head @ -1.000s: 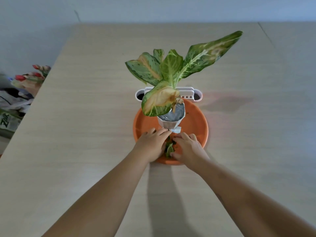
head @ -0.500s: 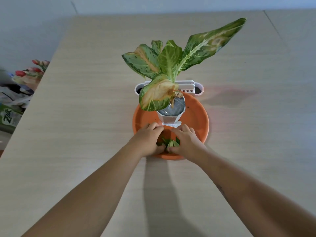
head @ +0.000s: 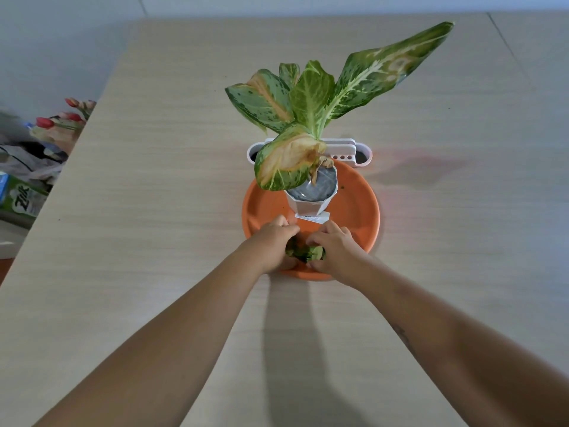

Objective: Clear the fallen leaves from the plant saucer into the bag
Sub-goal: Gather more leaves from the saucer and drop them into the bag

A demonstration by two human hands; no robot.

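Note:
An orange plant saucer [head: 354,208] sits in the middle of a wooden table. A white pot [head: 311,203] with a variegated plant [head: 311,100] stands in it. At the saucer's near rim lies a small clump of green fallen leaves [head: 306,253]. My left hand [head: 271,245] and my right hand [head: 335,248] cup this clump from either side, fingers curled around it and touching it. No bag shows on the table itself.
A white pen holder [head: 360,154] stands just behind the saucer. Off the table's left edge lie crumpled plastic bags [head: 29,167], a green carton [head: 21,201] and red tulips [head: 66,118]. Bare wooden table [head: 154,180] surrounds the saucer.
Both hands have drawn the leaves together towards the saucer's near rim and closed in on the clump. The view has shifted slightly.

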